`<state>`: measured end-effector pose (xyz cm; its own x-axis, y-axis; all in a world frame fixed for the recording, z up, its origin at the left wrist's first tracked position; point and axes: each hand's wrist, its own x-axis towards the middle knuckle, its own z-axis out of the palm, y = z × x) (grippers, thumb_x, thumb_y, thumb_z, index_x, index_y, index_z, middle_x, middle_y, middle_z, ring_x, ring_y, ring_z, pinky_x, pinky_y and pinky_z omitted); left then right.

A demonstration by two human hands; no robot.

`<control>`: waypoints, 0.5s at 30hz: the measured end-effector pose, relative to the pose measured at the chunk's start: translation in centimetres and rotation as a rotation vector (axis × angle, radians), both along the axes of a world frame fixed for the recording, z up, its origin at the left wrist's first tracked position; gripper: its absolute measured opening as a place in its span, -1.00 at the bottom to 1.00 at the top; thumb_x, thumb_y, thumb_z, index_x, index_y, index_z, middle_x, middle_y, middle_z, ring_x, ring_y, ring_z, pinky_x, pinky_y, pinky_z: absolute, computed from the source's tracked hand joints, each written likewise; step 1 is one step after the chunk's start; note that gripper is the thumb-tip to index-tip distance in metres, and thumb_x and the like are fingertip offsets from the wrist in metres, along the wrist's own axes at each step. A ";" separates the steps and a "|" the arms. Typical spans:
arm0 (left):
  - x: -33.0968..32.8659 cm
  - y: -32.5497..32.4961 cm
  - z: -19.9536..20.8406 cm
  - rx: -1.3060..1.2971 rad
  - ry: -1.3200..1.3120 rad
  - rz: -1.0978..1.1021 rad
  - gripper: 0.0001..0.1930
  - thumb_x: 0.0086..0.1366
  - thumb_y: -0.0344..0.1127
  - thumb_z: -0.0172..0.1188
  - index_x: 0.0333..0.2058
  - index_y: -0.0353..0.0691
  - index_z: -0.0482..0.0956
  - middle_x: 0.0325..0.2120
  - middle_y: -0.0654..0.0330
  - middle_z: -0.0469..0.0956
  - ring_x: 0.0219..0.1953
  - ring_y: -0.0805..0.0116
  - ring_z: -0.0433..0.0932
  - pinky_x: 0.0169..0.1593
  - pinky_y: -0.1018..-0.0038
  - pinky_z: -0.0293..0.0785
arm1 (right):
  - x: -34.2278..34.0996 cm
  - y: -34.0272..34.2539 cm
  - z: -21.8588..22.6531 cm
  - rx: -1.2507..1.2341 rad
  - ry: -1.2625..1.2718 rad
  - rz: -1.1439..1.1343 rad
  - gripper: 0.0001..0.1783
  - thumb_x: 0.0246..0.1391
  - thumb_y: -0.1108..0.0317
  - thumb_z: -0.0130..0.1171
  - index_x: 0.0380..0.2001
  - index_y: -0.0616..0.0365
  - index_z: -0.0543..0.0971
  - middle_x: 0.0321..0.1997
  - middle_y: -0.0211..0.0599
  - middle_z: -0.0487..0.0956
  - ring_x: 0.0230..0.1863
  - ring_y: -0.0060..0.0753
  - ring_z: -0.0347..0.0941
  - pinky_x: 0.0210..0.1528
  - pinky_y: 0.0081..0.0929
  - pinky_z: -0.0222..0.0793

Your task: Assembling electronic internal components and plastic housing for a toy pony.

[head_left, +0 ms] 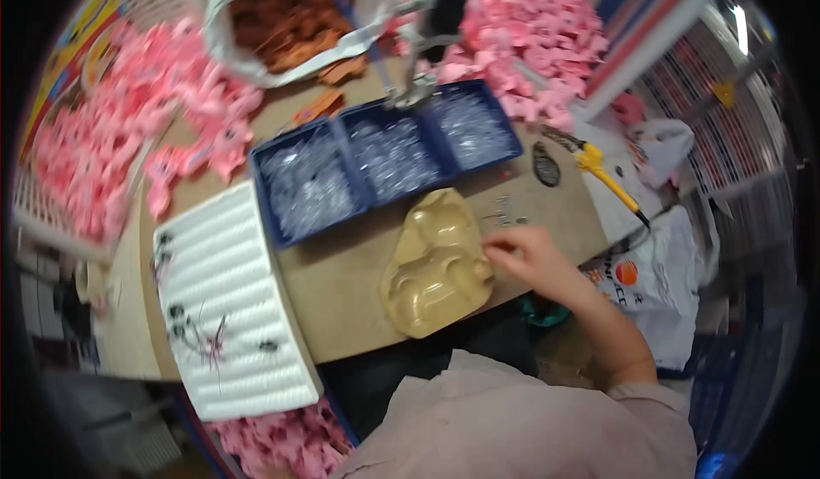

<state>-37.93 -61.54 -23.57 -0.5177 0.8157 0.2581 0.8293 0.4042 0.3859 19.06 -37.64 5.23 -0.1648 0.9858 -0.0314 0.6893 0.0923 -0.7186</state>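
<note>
My right hand (pixel 534 261) reaches over the table, its thumb and fingertips drawn together in a pinch. The fingertips are right beside the edge of a tan moulded plastic tray (pixel 444 229) with rounded hollows. I cannot make out what, if anything, is between them. A few small thin metal pieces (pixel 502 214) lie just beyond the hand. My left hand does not show. Behind the tan tray stands a blue bin with three compartments (pixel 365 190), filled with small clear plastic pieces (pixel 393 156).
White ridged foam board (pixel 235 287) with dark wire-like parts is at left. Pink moulded pieces (pixel 538 35) heap at the back and left (pixel 94 154). A white sack (pixel 226 43) holds orange-brown pieces. A yellow-handled soldering iron (pixel 611 180) lies right; a metal stand (pixel 418 90) overhangs the bin.
</note>
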 end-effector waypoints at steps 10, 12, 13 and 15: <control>-11.8 1.4 5.0 0.225 0.377 0.528 -0.57 0.01 -0.17 0.32 -0.21 -0.37 0.54 -0.29 -0.12 0.56 -0.28 -0.05 0.56 -0.18 0.12 0.50 | 18.5 29.3 -0.8 0.605 -0.558 -0.110 -0.69 -0.12 0.19 0.20 -0.31 0.13 0.62 -0.30 -0.06 0.61 -0.23 -0.06 0.54 -0.22 -0.22 0.43; -16.5 -1.9 7.4 0.242 0.456 0.658 -0.56 -0.03 -0.17 0.37 -0.22 -0.37 0.55 -0.31 -0.12 0.57 -0.28 -0.06 0.56 -0.18 0.11 0.50 | 16.9 32.1 -0.2 0.533 -0.738 -0.133 -0.64 -0.15 0.16 0.24 -0.25 0.08 0.60 -0.18 -0.06 0.58 -0.13 -0.02 0.50 -0.17 -0.19 0.41; -18.8 -2.0 9.9 0.342 0.484 0.537 -0.55 0.06 -0.21 0.30 -0.14 -0.40 0.49 -0.22 -0.11 0.54 -0.17 -0.01 0.51 -0.06 0.18 0.42 | 12.0 33.1 0.1 0.452 -0.930 -0.135 -0.57 -0.18 0.12 0.28 -0.19 0.03 0.59 -0.06 -0.06 0.54 -0.03 0.01 0.45 -0.12 -0.15 0.39; -20.1 2.2 14.0 0.554 0.479 0.251 -0.55 0.24 -0.28 0.16 0.02 -0.48 0.38 -0.04 -0.08 0.47 0.05 0.10 0.42 0.18 0.32 0.27 | 10.6 34.1 -2.3 0.513 -1.037 0.077 -0.43 -0.21 0.07 0.30 -0.04 -0.09 0.53 0.13 -0.07 0.41 0.12 0.00 0.33 0.04 -0.16 0.30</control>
<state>-58.02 -59.39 -9.55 -0.3993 0.3753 0.8365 0.8657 0.4547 0.2093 29.71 -3.54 2.89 -0.3539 0.9105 0.2138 0.9055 0.2765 0.3218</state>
